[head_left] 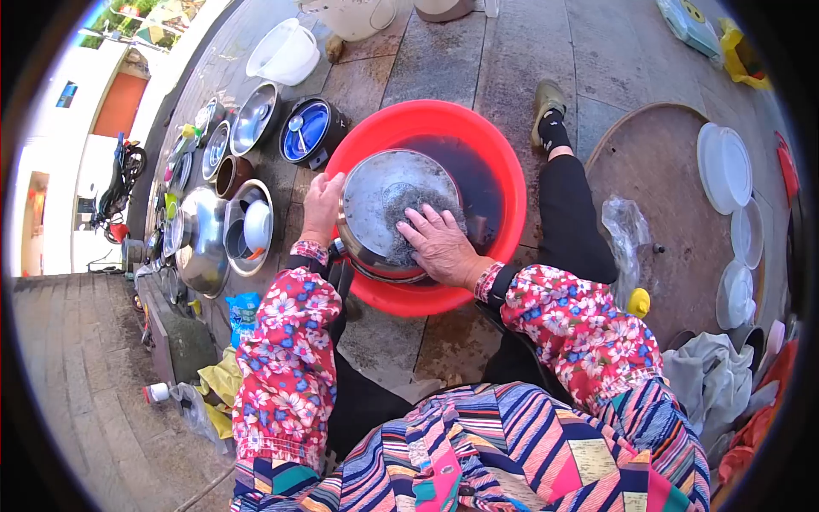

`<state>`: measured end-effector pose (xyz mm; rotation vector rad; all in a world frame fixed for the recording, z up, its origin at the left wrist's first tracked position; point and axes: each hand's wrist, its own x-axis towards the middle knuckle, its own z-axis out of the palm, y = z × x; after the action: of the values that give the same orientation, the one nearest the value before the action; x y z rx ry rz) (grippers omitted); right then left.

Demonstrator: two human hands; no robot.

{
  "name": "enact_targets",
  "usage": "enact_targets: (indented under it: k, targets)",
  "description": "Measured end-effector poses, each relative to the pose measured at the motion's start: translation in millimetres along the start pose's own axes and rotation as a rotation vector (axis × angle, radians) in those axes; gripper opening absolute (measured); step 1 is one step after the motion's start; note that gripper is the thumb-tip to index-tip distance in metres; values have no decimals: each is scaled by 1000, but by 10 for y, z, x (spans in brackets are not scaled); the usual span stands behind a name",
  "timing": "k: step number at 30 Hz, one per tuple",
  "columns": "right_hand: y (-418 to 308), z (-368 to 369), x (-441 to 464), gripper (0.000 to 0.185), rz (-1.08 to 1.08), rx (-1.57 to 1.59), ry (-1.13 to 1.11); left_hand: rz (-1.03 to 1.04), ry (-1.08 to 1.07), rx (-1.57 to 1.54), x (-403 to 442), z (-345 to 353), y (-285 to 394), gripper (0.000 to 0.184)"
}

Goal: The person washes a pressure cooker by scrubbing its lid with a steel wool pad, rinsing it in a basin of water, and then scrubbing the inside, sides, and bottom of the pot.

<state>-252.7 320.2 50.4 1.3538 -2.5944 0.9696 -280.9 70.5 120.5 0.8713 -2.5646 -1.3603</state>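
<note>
A metal pot lies bottom up over a red basin that holds dark water. My left hand grips the pot's rim at its left side, fingers wrapped on the edge. On the pot's grey bottom, my right hand lies with its fingers somewhat spread, pressing on a grey mesh scouring pad. The pad sticks out around the fingers. Flowered red sleeves cover both forearms.
Steel bowls, a blue-lined pot and a white basin stand at left. A round brown board with white lids and a plastic bag is at right. A yellow cloth lies at lower left.
</note>
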Motion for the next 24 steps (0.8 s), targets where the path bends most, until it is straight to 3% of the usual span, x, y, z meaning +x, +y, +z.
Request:
enact_targets:
  k: [1,2,4,10,14,15,18,19,24]
  targets:
    - [25,41,4,49,-15,-8,24,124,-78,256,112,216,-338,64]
    - [59,32,1,47,-30,-17,44,192,162,729,-342,493,-38,78]
    - [99,-49,-63,41,18,5,111,241,275,833,-441,638,-89,87]
    - [357,-108,-250,48,466,106,190,404,102,978,-174,556,25,85]
    - [460,19,-363,48,497,258,180,431,29,921,-134,527,180,89]
    - [460,-25,-321,46,554,283,236,463,56,894,-165,524,169,91]
    - [513,-155,-169,44,599,305,343,278,314,694,-200,548,-26,91]
    - [506,-150,-171,44,549,298,208,196,263,690,-207,530,-37,92]
    - [470,8,-40,37,614,291,210,179,207,727,-236,521,58,88]
